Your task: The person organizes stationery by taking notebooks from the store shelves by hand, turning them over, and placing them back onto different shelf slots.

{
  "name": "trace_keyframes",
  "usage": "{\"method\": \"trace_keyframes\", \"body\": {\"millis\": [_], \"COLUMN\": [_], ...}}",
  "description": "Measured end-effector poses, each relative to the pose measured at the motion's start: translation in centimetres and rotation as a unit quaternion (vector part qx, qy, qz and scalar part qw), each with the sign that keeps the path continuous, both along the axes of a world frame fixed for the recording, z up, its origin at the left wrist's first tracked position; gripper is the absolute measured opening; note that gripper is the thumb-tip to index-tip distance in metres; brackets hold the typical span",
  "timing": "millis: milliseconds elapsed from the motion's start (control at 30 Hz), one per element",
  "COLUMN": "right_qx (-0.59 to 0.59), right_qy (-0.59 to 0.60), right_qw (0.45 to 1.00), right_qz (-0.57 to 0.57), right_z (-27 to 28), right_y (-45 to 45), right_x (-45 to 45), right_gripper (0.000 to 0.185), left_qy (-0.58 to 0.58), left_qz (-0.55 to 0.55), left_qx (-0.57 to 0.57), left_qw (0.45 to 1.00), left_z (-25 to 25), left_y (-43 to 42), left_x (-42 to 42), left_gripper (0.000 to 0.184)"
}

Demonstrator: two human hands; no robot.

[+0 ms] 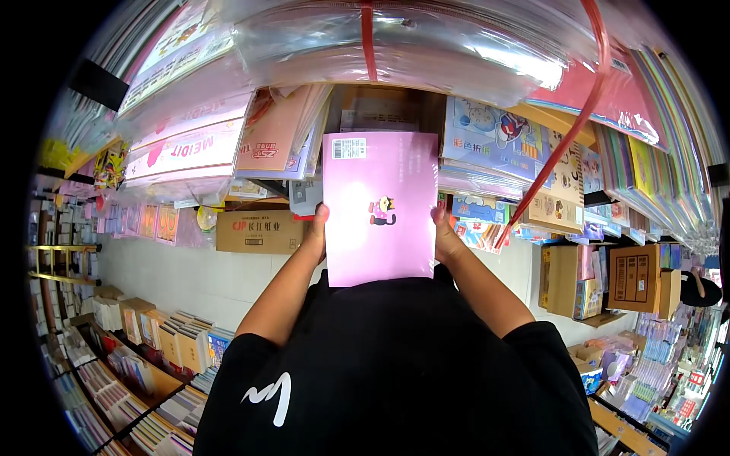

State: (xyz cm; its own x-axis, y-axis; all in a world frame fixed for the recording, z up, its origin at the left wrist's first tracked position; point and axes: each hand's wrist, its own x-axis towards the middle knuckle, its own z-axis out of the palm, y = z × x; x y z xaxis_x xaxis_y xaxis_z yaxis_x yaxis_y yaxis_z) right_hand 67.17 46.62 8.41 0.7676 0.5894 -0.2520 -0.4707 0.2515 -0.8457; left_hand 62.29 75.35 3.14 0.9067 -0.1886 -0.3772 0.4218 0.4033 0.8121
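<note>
A pink notebook (380, 220) with a barcode label in its upper left corner and a small cartoon cat in the middle is held up in front of my chest. My left hand (317, 230) grips its left edge, the thumb resting at the side. On the opposite edge, my right hand (447, 234) holds it the same way. The fingers of both hands are mostly hidden behind the notebook. Beyond its top edge is a wooden shelf compartment (388, 99) between stacks of paper goods. Whether the notebook is a single one or several stacked together cannot be seen.
Blue packs of coloured paper (494, 137) lie right of the compartment; pink folders (281, 137) stand left. A red strap (559, 156) hangs across the right side. A cardboard box (257, 232) sits below the shelf. More open boxes (635, 277) stand at right, near another person (698, 289).
</note>
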Motion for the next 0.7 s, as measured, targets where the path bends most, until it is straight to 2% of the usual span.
{"method": "trace_keyframes", "body": {"millis": [67, 167, 267, 333, 400, 467, 500, 567, 700], "right_qx": [0.023, 0.024, -0.019, -0.018, -0.018, 0.011, 0.010, 0.001, -0.029], "right_qy": [0.034, 0.014, 0.009, 0.020, 0.032, 0.071, 0.074, 0.088, 0.094], "right_qw": [0.999, 1.000, 1.000, 1.000, 0.999, 0.997, 0.997, 0.996, 0.995], "right_qz": [0.011, 0.002, 0.012, 0.008, 0.007, -0.033, -0.032, 0.026, 0.022], "right_z": [-1.0, -1.5, 2.1, 0.8, 0.4, 1.1, 1.4, 2.1, 3.0], "right_y": [0.1, -0.1, 0.0, -0.4, -0.5, -0.2, -0.2, -0.3, -0.8], "right_x": [0.1, 0.1, -0.3, -0.4, -0.6, -1.3, -1.4, -1.4, -1.8], "right_gripper": [0.123, 0.126, 0.124, 0.123, 0.123, 0.107, 0.107, 0.125, 0.120], "left_qy": [-0.003, -0.003, -0.008, 0.085, 0.076, 0.069, 0.067, 0.065, 0.072], "left_qz": [-0.014, -0.013, 0.009, 0.078, 0.060, 0.045, 0.025, 0.006, 0.004], "left_qx": [-0.018, -0.017, 0.005, 0.058, 0.045, 0.032, 0.020, 0.009, 0.025], "left_qw": [1.000, 1.000, 1.000, 0.992, 0.994, 0.996, 0.997, 0.998, 0.997], "left_z": [0.7, 0.8, 0.9, 1.9, 2.2, 2.8, 4.2, 5.1, 5.0], "left_y": [0.0, -0.1, -0.8, -1.3, -1.0, -0.8, -0.9, -0.8, -0.5], "left_x": [-0.1, -0.2, -0.3, -0.5, -0.5, -0.9, -1.0, -1.1, -1.3], "left_gripper": [0.109, 0.108, 0.101, 0.101, 0.101, 0.101, 0.105, 0.110, 0.107]}}
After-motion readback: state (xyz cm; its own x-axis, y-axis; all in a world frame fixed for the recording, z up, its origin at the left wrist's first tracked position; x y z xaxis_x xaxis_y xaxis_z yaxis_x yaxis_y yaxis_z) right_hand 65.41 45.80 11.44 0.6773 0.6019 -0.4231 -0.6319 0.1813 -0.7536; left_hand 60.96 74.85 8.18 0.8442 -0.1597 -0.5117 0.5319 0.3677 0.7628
